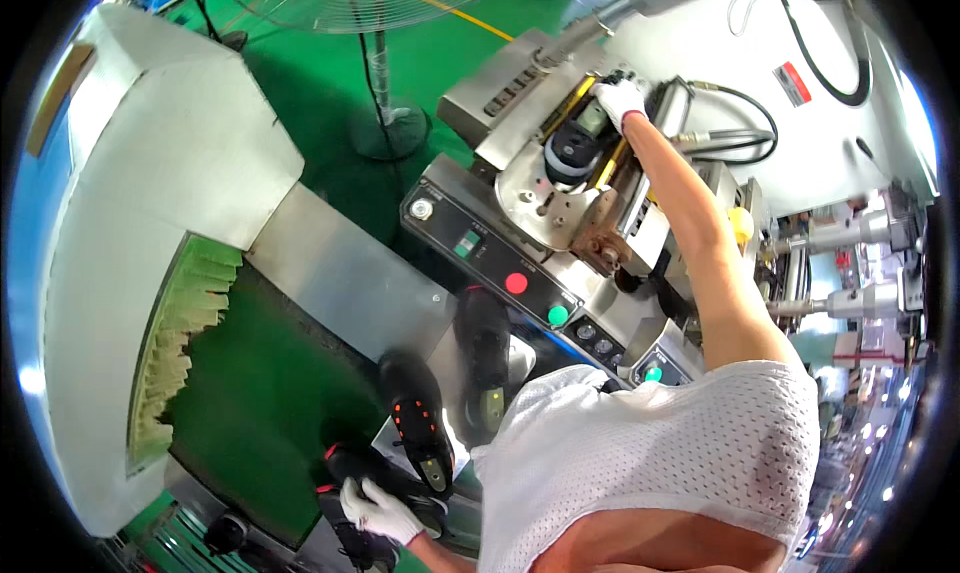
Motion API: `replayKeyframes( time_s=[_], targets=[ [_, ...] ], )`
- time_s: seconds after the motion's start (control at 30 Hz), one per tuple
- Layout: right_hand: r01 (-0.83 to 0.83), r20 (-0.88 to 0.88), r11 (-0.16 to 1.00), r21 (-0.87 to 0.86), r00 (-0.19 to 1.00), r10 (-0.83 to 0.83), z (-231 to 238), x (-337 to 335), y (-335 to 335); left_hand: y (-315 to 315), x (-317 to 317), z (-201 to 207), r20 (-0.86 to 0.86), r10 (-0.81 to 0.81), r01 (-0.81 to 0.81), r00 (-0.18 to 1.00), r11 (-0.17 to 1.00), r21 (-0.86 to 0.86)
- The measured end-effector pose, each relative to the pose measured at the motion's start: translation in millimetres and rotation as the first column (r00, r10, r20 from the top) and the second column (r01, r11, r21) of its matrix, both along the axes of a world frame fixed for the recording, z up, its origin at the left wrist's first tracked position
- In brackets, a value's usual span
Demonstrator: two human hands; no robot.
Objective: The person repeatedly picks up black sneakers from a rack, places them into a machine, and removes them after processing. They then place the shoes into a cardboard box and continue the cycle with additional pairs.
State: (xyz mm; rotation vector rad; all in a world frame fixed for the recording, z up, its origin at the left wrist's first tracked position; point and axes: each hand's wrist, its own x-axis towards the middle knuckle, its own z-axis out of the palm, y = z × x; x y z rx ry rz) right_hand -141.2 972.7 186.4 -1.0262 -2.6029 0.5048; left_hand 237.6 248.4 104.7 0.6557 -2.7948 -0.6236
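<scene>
My right hand (620, 97), in a white glove, reaches into the machine and its fingers curl round the far end of a black shoe (575, 151) on a last. A pale band crosses the shoe's near end. Low in the view, my left hand (382, 511), also gloved, rests against black shoes (350, 538) with its thumb and fingers apart. Just beyond it lies another black shoe (372, 470). A black shoe with orange eyelets (412, 413) and one more dark shoe (484, 338) stand farther up, between my left hand and the machine.
The machine's front panel (490, 258) carries a red button (516, 283) and green buttons. A metal plate (350, 263) joins it to a large white housing (190, 143) with a ragged green curtain (185, 343) on the left. A stand fan (385, 128) is beyond. Hoses (735, 153) run at right.
</scene>
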Motion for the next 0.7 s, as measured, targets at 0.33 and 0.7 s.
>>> replayKeyframes(
  time_s=[0.33, 0.7],
  targets=[
    [0.004, -0.116, 0.992, -0.126, 0.993, -0.019, 30, 23, -39, 362, -301, 78, -0.337, -0.902, 0.962, 0.270, 0.237, 0.136],
    [0.025, -0.425, 0.959, -0.284, 0.893, -0.149, 18, 35, -36, 494, -328, 61, -0.488, -0.805, 0.941, 0.339, 0.288, 0.178]
  ],
)
